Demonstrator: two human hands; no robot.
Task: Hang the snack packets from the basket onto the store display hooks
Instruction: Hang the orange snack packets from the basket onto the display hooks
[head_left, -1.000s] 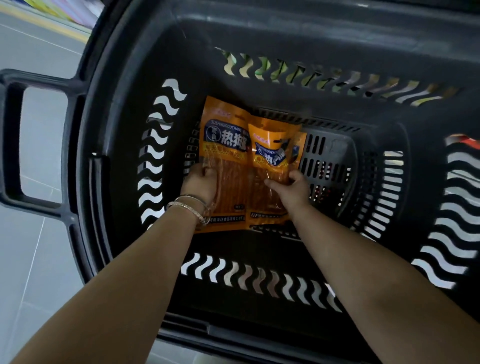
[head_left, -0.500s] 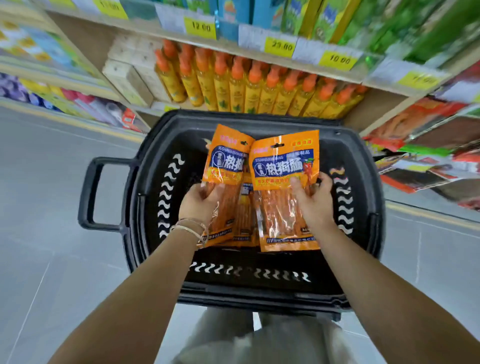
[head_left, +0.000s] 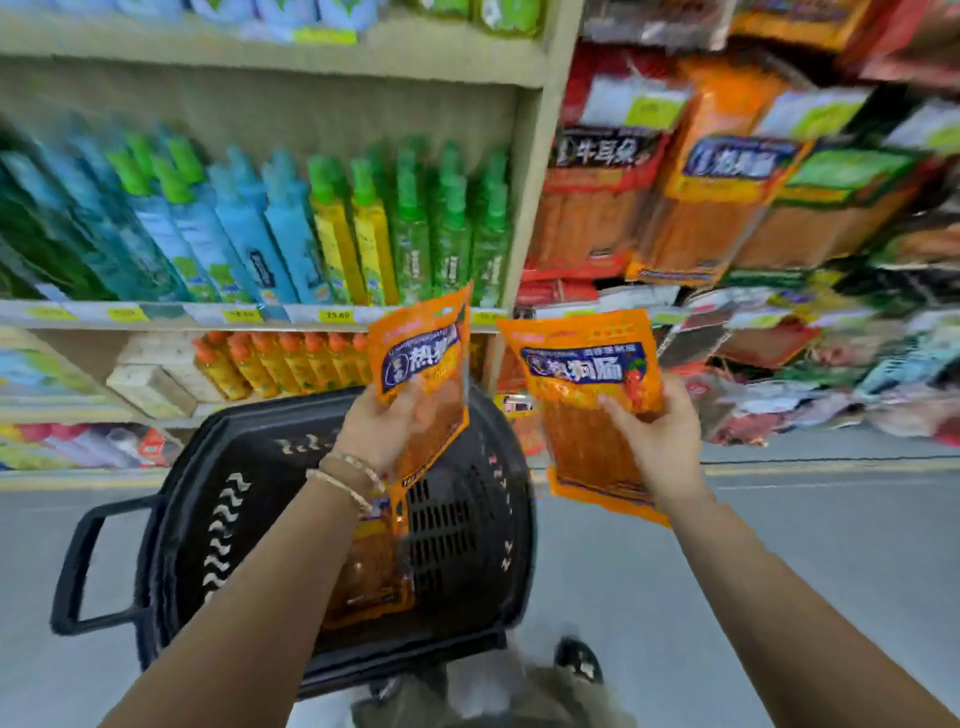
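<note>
While both my hands are up above the basket, each one holds an orange snack packet toward the shelves.

My left hand is curled round the lower half of one packet, which stands upright and is turned partly edge-on. My right hand has its fingers clamped on the right side of a second packet, label facing me. The two packets are apart, not touching. Straight below my left fingers the black basket sits on the floor, with more orange packets lying inside. Above and beyond my right fingers hang rows of snack packs, too blurred for me to make out their hooks. Beyond my left fingers, bottles stand on a shelf. Two thin bracelets circle my left wrist.
</note>
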